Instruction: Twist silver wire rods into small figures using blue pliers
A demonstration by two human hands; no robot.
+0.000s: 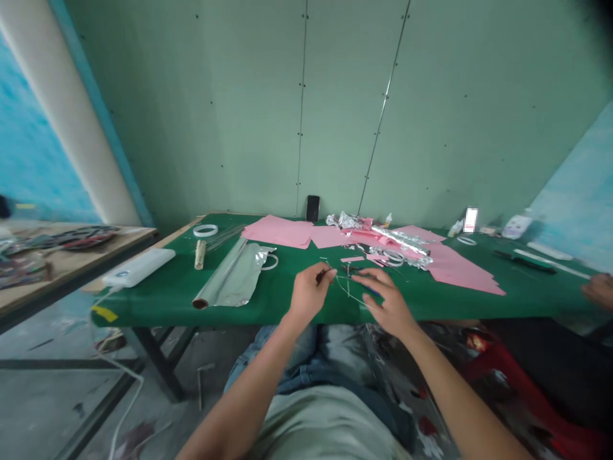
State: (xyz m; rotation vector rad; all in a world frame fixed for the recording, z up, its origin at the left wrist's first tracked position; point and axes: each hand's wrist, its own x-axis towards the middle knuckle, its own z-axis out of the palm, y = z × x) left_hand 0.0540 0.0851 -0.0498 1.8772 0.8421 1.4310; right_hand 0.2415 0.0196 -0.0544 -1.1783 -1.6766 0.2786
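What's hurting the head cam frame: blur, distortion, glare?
Head view: wide-angle distortion bows the green table and slants the wall seams; the hand at the right edge is blurred; a dark smudge covers the top right corner.

Crumpled foil [397,241] ahead of the right hand [387,301], foil roll [225,275] left of the left hand [310,295]

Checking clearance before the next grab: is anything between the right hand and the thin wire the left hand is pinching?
Nothing visible stands in the way: the right hand is beside the thin wire held by the left hand. A small pink paper strip lies beyond the wire, not between.
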